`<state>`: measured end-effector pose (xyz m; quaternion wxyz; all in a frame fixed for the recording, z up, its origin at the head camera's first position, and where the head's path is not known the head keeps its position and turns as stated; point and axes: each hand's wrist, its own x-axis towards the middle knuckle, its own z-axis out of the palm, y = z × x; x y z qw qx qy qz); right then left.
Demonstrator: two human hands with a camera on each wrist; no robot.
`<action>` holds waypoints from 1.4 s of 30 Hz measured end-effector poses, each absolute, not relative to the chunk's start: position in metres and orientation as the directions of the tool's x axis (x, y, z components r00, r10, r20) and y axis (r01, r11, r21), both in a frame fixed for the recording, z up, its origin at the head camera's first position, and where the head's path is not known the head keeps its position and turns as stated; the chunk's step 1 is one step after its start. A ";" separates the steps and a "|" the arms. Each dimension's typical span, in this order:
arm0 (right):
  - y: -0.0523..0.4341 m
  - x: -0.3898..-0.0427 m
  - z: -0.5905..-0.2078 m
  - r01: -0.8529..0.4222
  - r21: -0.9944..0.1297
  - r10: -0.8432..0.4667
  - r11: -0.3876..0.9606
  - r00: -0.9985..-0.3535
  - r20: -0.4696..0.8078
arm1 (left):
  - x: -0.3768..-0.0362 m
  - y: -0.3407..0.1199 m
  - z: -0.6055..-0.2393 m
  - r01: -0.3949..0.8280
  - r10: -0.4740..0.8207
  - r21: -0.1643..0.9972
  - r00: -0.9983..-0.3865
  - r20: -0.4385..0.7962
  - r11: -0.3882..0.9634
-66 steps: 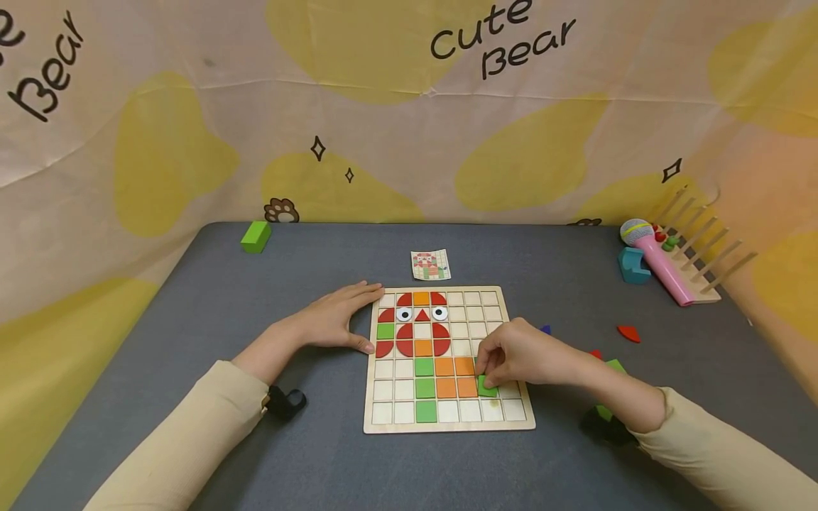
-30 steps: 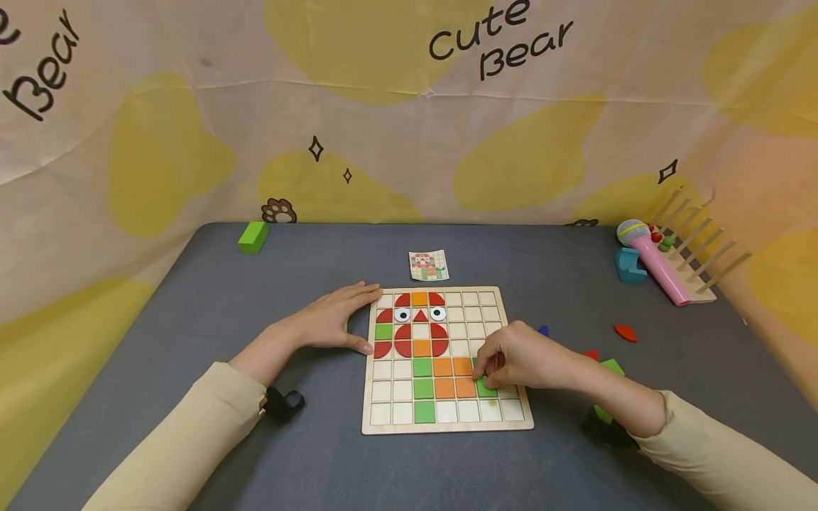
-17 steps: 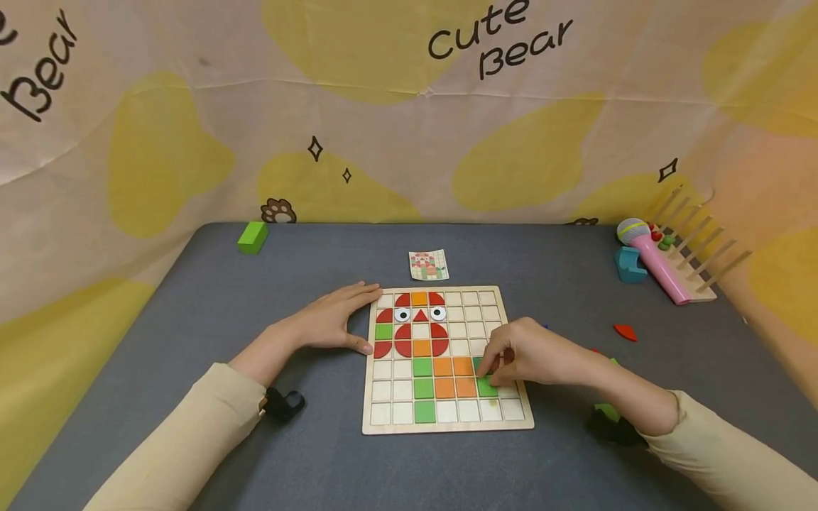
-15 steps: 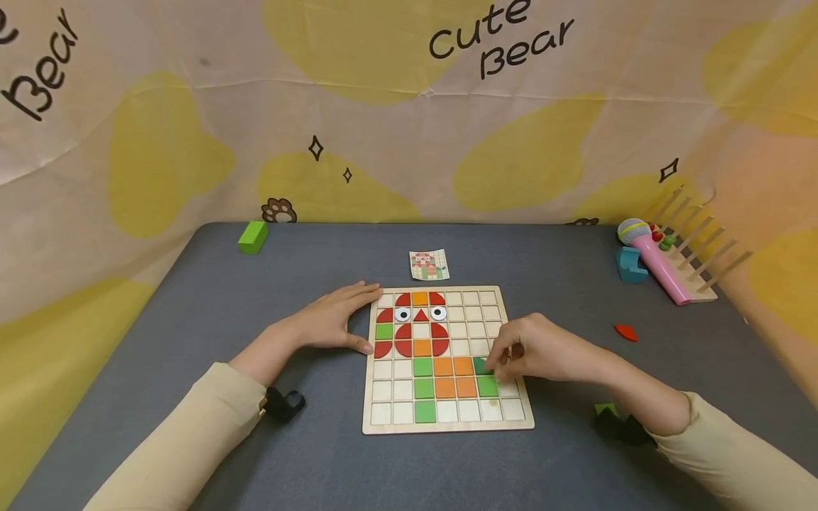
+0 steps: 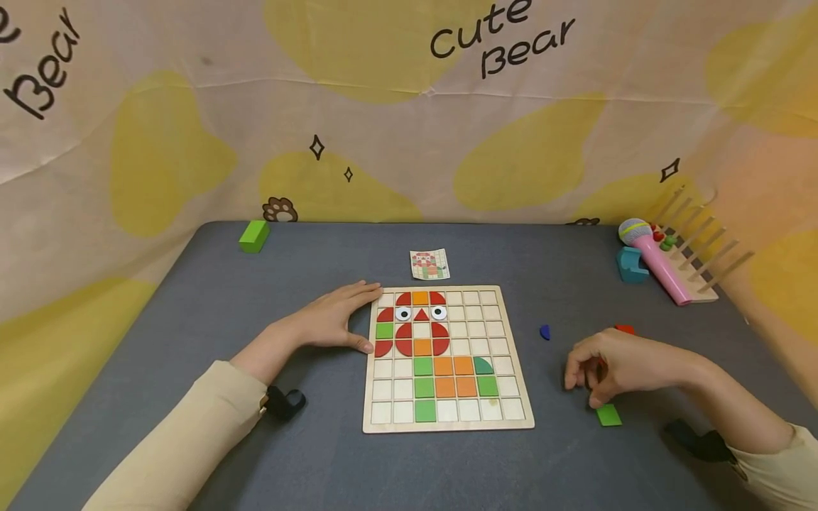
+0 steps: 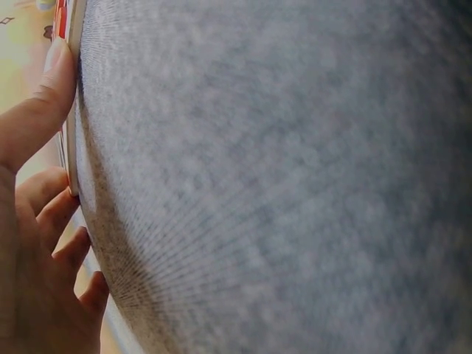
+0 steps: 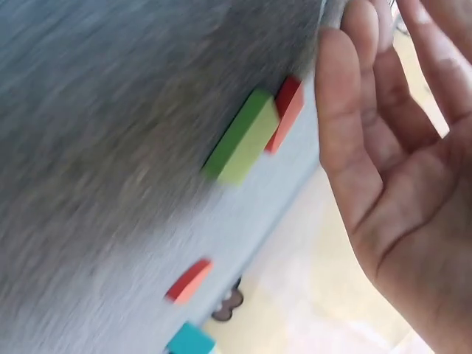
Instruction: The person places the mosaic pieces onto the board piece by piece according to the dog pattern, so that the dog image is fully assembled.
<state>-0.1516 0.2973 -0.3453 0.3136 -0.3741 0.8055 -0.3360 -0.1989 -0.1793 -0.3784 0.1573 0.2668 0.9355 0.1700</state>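
Withdrawn from the board point(image 5: 447, 424), right hand point(image 5: 607, 369) hovers loosely curled, empty, over one green tile point(image 5: 608, 415); left hand point(image 5: 332, 321) rests flat, steadying the board, which holds six green pieces.

A puzzle board point(image 5: 447, 426) is lying near the middle of the table point(image 5: 192, 298), with a small card point(image 5: 429, 264) sitting just beyond its far edge and a block point(image 5: 254, 235) resting well apart at the far left corner. The left hand point(image 5: 335, 323) is lying flat against the board's left edge, while the right hand point(image 5: 613, 365) is hovering over the table to the right of the board, just beyond a flat square tile point(image 5: 608, 415) and near a small piece point(image 5: 544, 332) lying between hand and board. At the far right a toy microphone point(image 5: 655, 259) is leaning on a peg rack point(image 5: 699, 248), seemingly touching it, with a small holder point(image 5: 631, 266) sitting just to its left.
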 end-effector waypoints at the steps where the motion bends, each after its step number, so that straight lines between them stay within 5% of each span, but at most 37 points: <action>1: 0.301 -0.151 -0.346 -0.389 -0.776 -0.815 0.497 -0.517 -0.263 | -0.199 -0.179 -0.378 0.446 0.554 0.403 -0.808 -0.203 0.799; 10: 0.314 -0.147 -0.345 -0.334 -0.752 -0.783 0.568 -0.499 -0.371 | -0.199 -0.179 -0.379 0.442 0.552 0.408 -0.808 -0.204 0.799; 24: 0.300 -0.141 -0.346 -0.438 -0.618 -0.740 0.653 -0.543 -0.397 | -0.199 -0.178 -0.379 0.445 0.552 0.404 -0.809 -0.201 0.799; 42: 0.258 -0.152 -0.343 -0.430 -0.727 -0.775 0.535 -0.593 -0.220 | -0.198 -0.179 -0.378 0.438 0.546 0.404 -0.812 -0.204 0.803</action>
